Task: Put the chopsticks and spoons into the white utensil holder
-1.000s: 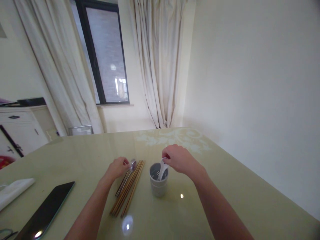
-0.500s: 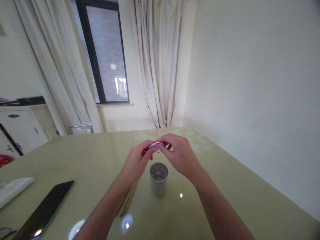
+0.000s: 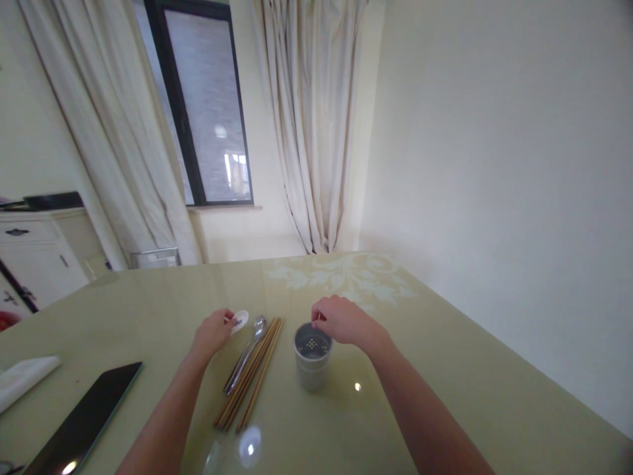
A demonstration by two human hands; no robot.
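Black flat rectangular device [image 3: 86, 419] lower left on glossy pale-green table [image 3: 395, 422]. Brown wooden chopsticks [image 3: 247, 375] bundled, silver metal spoon [image 3: 259, 328] along their left. Grey round cup [image 3: 313, 371] upright to their right, holes in base. Left hand [image 3: 213, 334] pinches white oval-bowled spoon [image 3: 241, 320], left of metal one. Right hand [image 3: 342, 319] at cup's far rim, fingers pinched; can't tell if holding anything. Behind: cream fabric curtain [image 3: 316, 132].

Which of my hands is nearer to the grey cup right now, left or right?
Right. Your right hand is over the far right rim of the grey cup; your left hand is off to its left, beyond the chopsticks, holding a white spoon.
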